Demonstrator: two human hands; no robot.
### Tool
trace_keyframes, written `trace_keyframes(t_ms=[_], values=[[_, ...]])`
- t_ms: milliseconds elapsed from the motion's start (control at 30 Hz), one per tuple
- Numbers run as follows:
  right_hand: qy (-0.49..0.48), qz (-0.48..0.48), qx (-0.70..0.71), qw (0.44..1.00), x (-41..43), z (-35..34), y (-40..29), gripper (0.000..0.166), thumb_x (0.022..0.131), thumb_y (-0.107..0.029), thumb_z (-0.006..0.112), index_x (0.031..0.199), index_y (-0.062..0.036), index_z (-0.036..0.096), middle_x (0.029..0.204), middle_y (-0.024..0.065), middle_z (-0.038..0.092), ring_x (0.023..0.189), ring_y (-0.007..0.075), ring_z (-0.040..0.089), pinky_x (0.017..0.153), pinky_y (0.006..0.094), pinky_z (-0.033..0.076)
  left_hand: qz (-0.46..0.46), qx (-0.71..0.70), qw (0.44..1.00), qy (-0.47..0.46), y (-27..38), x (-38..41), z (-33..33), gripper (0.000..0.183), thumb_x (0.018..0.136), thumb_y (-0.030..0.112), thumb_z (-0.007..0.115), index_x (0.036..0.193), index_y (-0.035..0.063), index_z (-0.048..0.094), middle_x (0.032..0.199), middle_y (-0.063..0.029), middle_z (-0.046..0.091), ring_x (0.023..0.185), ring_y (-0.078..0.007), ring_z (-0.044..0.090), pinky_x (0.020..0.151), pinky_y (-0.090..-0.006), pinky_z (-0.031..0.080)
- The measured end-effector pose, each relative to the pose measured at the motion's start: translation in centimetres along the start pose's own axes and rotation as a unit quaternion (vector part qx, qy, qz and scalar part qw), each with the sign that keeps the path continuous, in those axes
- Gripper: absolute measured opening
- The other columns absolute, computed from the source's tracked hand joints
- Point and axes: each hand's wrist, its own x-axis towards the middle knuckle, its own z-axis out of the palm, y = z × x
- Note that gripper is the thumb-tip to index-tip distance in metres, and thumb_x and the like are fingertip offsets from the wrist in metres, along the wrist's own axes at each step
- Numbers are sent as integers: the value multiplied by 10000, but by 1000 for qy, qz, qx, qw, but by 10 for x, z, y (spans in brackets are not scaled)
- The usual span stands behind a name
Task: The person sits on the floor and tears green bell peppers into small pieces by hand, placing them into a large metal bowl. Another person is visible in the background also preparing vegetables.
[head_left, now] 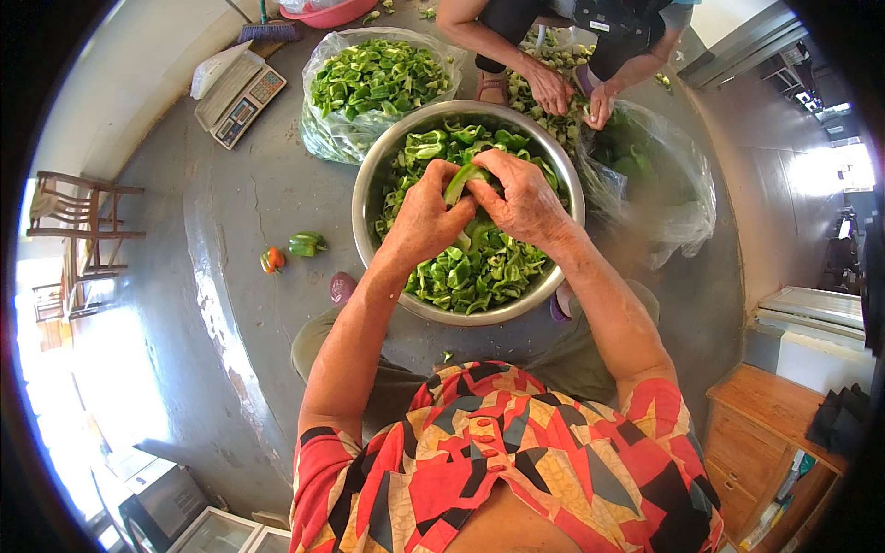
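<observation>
A wide stainless steel bowl [362,228] filled with green pepper pieces [477,276] stands on the floor before me. Over its middle, my left hand [432,211] and my right hand [518,197] hold a piece of green pepper [460,183] between their fingers and thumbs. The fingertips of both hands nearly meet at it. Halved green peppers [425,145] lie at the bowl's far side. Beyond the bowl, a clear plastic bag [321,131] holds more cut green peppers [380,76].
A co-worker's hands [550,90] are over pepper cores [553,128] beside another plastic bag [681,200]. On the floor at left lie a green pepper [306,243] and an orange-green pepper [272,260]. A digital scale [245,104], a broom [268,32] and a pink basin [328,15] stand farther off.
</observation>
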Motion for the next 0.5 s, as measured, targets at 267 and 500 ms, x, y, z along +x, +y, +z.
trace_keyframes(t_ms=[267,500], values=[[-2,250,313,916,5,-14,-10,213,925,-211,520,843,-41,619,590,-25,503,454,35,430,375,210,317,-51,-347,936,-44,10,-6,-8,344,851,90,592,1163,-16,490,932,-45,614,797,-84,572,695,-228,482],[75,352,468,807,3,6,-5,186,903,-242,564,873,-67,618,603,-14,537,383,49,417,323,202,309,-22,-326,944,-34,13,-4,-6,250,826,53,636,1059,32,548,893,-4,618,780,-57,562,685,-214,480]])
